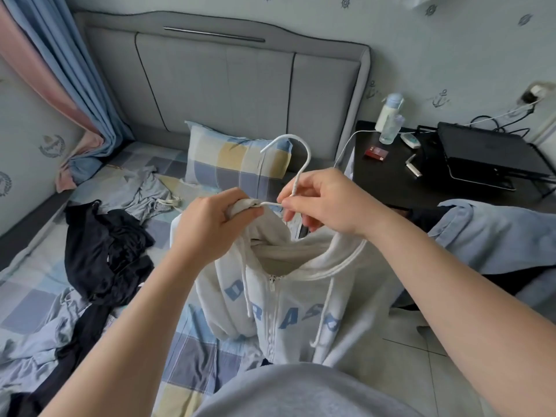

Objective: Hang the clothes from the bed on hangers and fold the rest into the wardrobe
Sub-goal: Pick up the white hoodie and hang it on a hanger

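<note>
Pinching one white hanger (pixel 301 168), right hand (pixel 326 204); left hand (pixel 210 228) fingers clenched on one hoodie (pixel 298 299), perhaps its hood.

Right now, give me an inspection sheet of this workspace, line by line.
Surface: blue-and-yellow checked bed sheet, rumpled, clothes strewn on it.
Job's things: white wire hanger held above the bed; white zip-up hoodie with blue letters draped below it, zipped.
Clutter: black garment heap; crumpled grey garment; pale blue shirt at the right.
Grips: left grip bunches hoodie fabric at the hanger's end; right grip pinches the hanger's neck.
Cables: white cable trailing off the black bedside table; black cables below the wall socket.
Surroundings: grey padded headboard, checked pillow, blue and pink curtains, tiled floor.
</note>
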The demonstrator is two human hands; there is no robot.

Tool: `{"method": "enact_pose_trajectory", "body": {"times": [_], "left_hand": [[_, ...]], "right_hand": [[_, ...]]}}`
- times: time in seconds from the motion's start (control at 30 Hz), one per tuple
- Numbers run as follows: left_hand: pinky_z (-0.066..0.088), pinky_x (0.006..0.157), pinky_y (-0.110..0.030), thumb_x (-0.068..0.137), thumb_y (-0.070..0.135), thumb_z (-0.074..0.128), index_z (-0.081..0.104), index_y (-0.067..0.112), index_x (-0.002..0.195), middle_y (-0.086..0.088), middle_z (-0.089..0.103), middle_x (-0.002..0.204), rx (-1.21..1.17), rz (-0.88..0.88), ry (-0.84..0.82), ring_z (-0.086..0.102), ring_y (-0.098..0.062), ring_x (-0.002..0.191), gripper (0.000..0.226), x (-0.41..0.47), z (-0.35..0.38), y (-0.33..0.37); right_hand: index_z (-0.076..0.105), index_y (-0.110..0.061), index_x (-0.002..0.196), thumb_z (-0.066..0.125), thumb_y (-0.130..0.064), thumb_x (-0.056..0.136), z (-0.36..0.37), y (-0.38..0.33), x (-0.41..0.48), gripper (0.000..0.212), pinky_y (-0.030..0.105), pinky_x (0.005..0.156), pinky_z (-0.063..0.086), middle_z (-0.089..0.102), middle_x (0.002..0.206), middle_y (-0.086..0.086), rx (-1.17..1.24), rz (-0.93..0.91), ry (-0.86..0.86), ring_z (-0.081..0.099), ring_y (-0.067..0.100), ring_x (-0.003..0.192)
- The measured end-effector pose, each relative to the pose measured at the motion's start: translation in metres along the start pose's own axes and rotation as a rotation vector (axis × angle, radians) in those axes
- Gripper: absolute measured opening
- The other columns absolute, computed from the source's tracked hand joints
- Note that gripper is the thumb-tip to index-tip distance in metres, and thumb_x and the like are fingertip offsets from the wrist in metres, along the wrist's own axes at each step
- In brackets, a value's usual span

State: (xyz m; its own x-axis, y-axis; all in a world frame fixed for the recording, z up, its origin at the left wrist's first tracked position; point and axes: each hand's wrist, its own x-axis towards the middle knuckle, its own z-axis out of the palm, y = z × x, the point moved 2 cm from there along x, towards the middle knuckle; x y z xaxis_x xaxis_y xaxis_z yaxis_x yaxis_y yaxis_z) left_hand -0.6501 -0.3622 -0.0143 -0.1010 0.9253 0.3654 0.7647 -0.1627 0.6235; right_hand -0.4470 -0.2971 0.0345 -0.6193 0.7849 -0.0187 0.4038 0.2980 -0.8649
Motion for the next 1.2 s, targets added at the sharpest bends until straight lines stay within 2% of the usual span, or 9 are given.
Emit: {"method": "enact_pose_trajectory", "body": {"times": [0.1,0.23,0.37,0.47,0.53,0.63,0.8,0.97,1.2], "left_hand": [[0.034,0.048,-0.014,0.089,0.048,0.069,0.065,0.031,0.080,0.009,0.060,0.059,0.036,-0.080,0.081,0.058,-0.008,0.067,0.020,-0.006,0.004,-0.001],[0.039,0.052,-0.023,0.088,0.049,0.069,0.065,0.028,0.079,0.007,0.061,0.061,0.000,-0.144,0.160,0.057,-0.009,0.066,0.023,-0.008,0.002,-0.002],[0.044,0.059,-0.034,0.088,0.044,0.072,0.067,0.025,0.080,0.005,0.063,0.063,-0.075,-0.114,0.128,0.057,-0.015,0.062,0.020,-0.006,0.010,0.010],[0.038,0.060,-0.030,0.089,0.045,0.070,0.065,0.025,0.079,0.004,0.061,0.060,-0.075,-0.110,0.053,0.056,-0.015,0.060,0.023,-0.004,0.021,0.021],[0.034,0.054,-0.027,0.090,0.046,0.069,0.067,0.027,0.081,0.007,0.061,0.064,-0.071,-0.098,-0.010,0.055,-0.012,0.060,0.021,0.000,0.029,0.030],[0.032,0.048,-0.025,0.090,0.043,0.069,0.068,0.028,0.080,0.005,0.059,0.060,-0.139,-0.061,-0.085,0.049,-0.009,0.051,0.018,0.006,0.046,0.051],[0.033,0.047,-0.016,0.090,0.044,0.068,0.064,0.035,0.074,0.015,0.057,0.057,-0.193,0.069,-0.201,0.051,-0.006,0.052,0.019,0.014,0.102,0.109],[0.037,0.055,-0.023,0.090,0.042,0.069,0.067,0.029,0.079,0.011,0.061,0.065,-0.288,0.200,-0.363,0.055,-0.010,0.059,0.017,0.017,0.171,0.174],[0.037,0.055,-0.019,0.088,0.041,0.074,0.068,0.030,0.078,0.012,0.058,0.062,-0.426,0.301,-0.704,0.052,-0.006,0.056,0.016,0.008,0.281,0.285]], "right_hand": [[0.072,-0.021,0.102,0.072,-0.016,0.091,-0.022,0.028,-0.012,0.012,0.031,0.089,0.055,0.075,0.097,-0.005,-0.054,-0.035,0.144,0.070,0.009,0.095],[0.066,-0.037,0.109,0.070,-0.042,0.088,-0.042,0.083,-0.046,0.021,0.039,0.101,0.049,0.068,0.109,-0.017,-0.149,0.127,0.180,0.062,0.000,0.106],[0.063,-0.043,0.105,0.054,-0.069,0.083,-0.036,0.110,-0.072,0.035,0.029,0.078,0.050,0.067,0.085,-0.016,-0.177,0.166,0.163,0.062,0.001,0.080],[0.058,-0.036,0.101,0.045,-0.071,0.086,-0.036,0.112,-0.086,0.040,0.021,0.053,0.033,0.051,0.058,-0.007,-0.242,0.101,0.210,0.044,0.005,0.051],[0.055,-0.027,0.091,0.041,-0.066,0.089,-0.043,0.110,-0.096,0.041,0.026,0.053,0.032,0.050,0.060,-0.001,-0.267,0.078,0.204,0.044,0.015,0.052],[0.043,-0.028,0.076,0.048,-0.048,0.097,-0.059,0.112,-0.118,0.029,0.019,0.050,0.029,0.043,0.055,-0.010,-0.258,0.077,0.240,0.038,0.007,0.048],[0.033,-0.021,0.069,0.054,-0.032,0.100,-0.092,0.124,-0.169,0.039,0.020,0.054,0.030,0.036,0.059,-0.011,-0.282,0.092,0.314,0.037,0.007,0.054],[0.055,-0.019,0.084,0.052,-0.038,0.100,-0.132,0.142,-0.249,0.025,0.020,0.054,0.030,0.035,0.060,-0.002,-0.113,0.180,0.309,0.034,0.008,0.054],[0.054,-0.018,0.079,0.052,-0.044,0.093,-0.182,0.173,-0.382,0.030,0.028,0.056,0.031,0.039,0.066,0.007,-0.025,0.297,0.560,0.037,0.025,0.060]]}}
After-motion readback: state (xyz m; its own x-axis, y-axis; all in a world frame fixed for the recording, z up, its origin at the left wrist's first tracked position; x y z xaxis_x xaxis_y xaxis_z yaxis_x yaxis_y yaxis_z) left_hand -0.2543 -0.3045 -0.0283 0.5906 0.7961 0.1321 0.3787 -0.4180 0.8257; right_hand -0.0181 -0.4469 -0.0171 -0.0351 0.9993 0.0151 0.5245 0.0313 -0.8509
